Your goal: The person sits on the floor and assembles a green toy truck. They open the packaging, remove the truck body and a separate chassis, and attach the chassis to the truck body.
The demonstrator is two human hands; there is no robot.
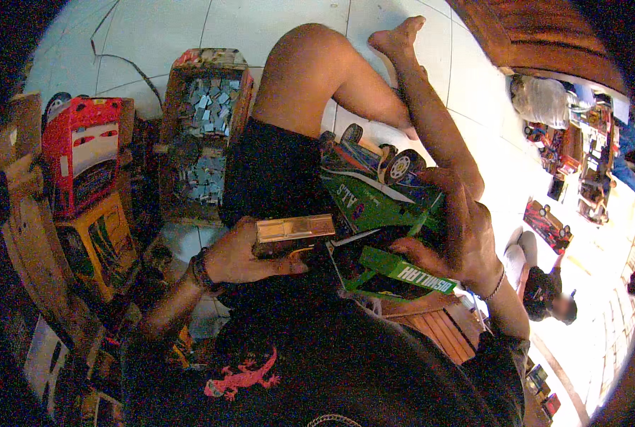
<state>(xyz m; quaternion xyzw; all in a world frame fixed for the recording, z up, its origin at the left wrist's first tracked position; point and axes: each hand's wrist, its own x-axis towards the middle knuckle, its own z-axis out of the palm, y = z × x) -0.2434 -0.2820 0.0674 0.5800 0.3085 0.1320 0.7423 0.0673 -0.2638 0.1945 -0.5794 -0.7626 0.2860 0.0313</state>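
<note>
My left hand (233, 255) is closed around a shiny, gold-looking rectangular metal object (296, 228) with a dark underside; its exact kind does not show. A green toy truck (374, 196) lies tipped on its side across my lap, its black wheels with pale hubs turned toward my feet. My right hand (467, 224) grips the truck at its right end, with fingers curled about its frame. Near those fingers runs a green strip (406, 270) with white lettering, part of the truck. Some of the truck's inside is dark and cannot be made out.
Left of my leg stands a wooden box (168, 153) with many small, flat grey pieces. Red (82, 156) and yellow (100, 238) toy vehicle bodies stand farther left. Another person (545, 288) is on the floor at right, near a red toy vehicle (547, 224).
</note>
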